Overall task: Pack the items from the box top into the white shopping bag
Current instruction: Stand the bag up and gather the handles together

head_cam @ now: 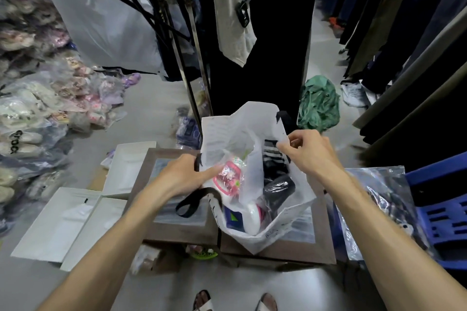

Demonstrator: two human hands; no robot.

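Note:
The white shopping bag (255, 237) stands open on the brown box top (177, 228), its black handle (188, 203) hanging over the near left side. My left hand (185, 174) grips the bag's left rim together with a clear packet holding a pink item (228, 177) at the mouth. My right hand (309, 151) pinches the bag's right rim and holds it up. Inside lie a dark rolled garment (279, 188), black-and-white striped socks (274, 155), a white-and-pink item (254, 217) and a blue-green packet (233, 218).
Flat white bags (65, 225) lie on the floor at left beside heaps of packed shoes (38, 108). A clothes rack (192, 58) stands behind the box. A blue plastic crate (444, 209) with a clear packet (379, 209) sits right. A green cloth (319, 103) lies on the floor.

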